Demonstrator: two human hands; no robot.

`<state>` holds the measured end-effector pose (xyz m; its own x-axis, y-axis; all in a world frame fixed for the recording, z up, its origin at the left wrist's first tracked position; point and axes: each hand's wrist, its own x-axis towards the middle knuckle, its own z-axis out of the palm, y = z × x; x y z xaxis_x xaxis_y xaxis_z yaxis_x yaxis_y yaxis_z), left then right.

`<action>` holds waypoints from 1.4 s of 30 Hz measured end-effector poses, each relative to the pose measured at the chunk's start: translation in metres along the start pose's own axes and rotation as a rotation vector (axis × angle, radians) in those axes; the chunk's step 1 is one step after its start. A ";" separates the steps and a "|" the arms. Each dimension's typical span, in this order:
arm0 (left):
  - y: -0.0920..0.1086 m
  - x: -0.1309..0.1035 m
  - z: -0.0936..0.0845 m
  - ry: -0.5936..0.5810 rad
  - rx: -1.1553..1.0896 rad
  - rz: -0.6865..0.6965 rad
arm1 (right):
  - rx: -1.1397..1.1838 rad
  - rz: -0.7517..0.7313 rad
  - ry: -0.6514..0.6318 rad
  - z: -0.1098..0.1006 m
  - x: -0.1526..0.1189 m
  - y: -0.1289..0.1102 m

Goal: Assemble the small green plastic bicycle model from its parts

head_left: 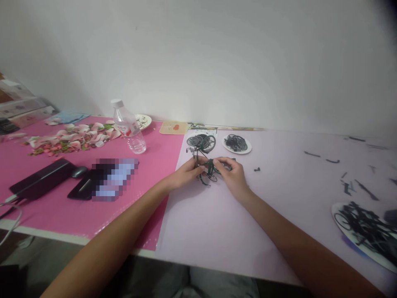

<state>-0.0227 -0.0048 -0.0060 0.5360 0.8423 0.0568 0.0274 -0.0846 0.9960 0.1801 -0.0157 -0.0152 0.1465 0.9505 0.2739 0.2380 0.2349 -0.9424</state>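
Observation:
Between my two hands is a small black model bicycle (pixel 210 166), partly covered by my fingers. My left hand (pixel 190 171) pinches its left side, and my right hand (pixel 231 171) grips it from the right with thumb and fingers closed. A thin curved part and a small ring stick out below the fingers. Just behind the hands lie several black spoked wheels (pixel 201 142). To their right a white plate (pixel 250 150) carries a tangle of small black parts. One small black piece (pixel 257 169) lies right of my right hand.
A larger white plate (pixel 336 219) heaped with black parts stands at the right, with loose black pieces (pixel 366 189) behind it. On the pink left side are a clear bottle (pixel 128 128), pink artificial petals (pixel 74 138), a phone (pixel 83 186), a mouse (pixel 80 172) and a black box (pixel 43 178).

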 end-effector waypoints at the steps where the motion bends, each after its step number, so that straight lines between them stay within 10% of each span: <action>1: 0.000 0.000 0.000 0.000 0.005 0.002 | 0.000 0.002 -0.001 0.000 0.000 -0.001; 32: 0.007 -0.008 0.012 0.074 0.420 0.316 | -0.091 -0.130 0.021 -0.001 -0.002 -0.002; 42: 0.004 -0.007 0.014 0.116 0.263 0.224 | -0.091 -0.137 0.023 -0.001 -0.003 -0.003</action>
<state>-0.0140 -0.0185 -0.0030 0.4541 0.8408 0.2945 0.1440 -0.3955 0.9071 0.1797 -0.0196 -0.0133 0.1282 0.9056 0.4042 0.3434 0.3419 -0.8748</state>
